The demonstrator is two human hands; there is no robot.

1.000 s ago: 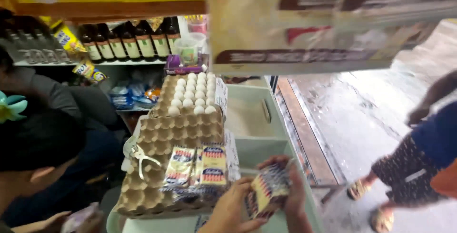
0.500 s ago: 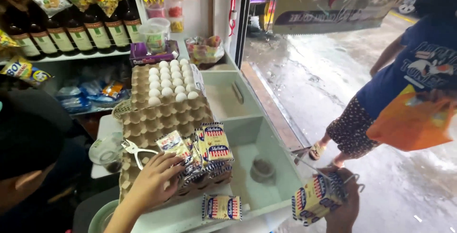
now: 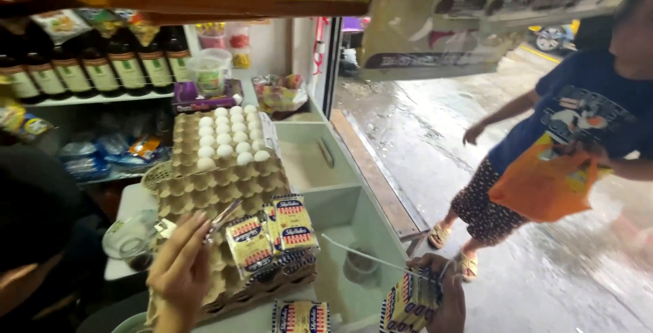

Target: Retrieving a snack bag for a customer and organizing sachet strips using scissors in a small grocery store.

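My right hand (image 3: 443, 293) is low at the right, closed around a bundle of striped snack packets (image 3: 410, 303). A thin white strip (image 3: 360, 255) runs from that bundle toward the counter. My left hand (image 3: 179, 269) is raised over the stacked egg trays (image 3: 218, 190), its fingertips on a pair of scissors (image 3: 223, 216) whose blades point up and right. Just right of the scissors, more snack packets (image 3: 273, 232) lie on the trays. Another packet bundle (image 3: 300, 317) lies on the counter below. White eggs (image 3: 230, 136) fill the far end of the top tray.
A pale green counter box (image 3: 320, 163) sits beside the trays. Dark sauce bottles (image 3: 102, 68) line a shelf at the back left. A dark-haired person (image 3: 34, 204) is close on my left. Outside on the wet pavement stands a person in a blue shirt (image 3: 578, 112) with an orange bag (image 3: 544, 183).
My left hand has left the packets on the trays and moved left to the scissors. My right hand has stayed low at the right with its bundle.
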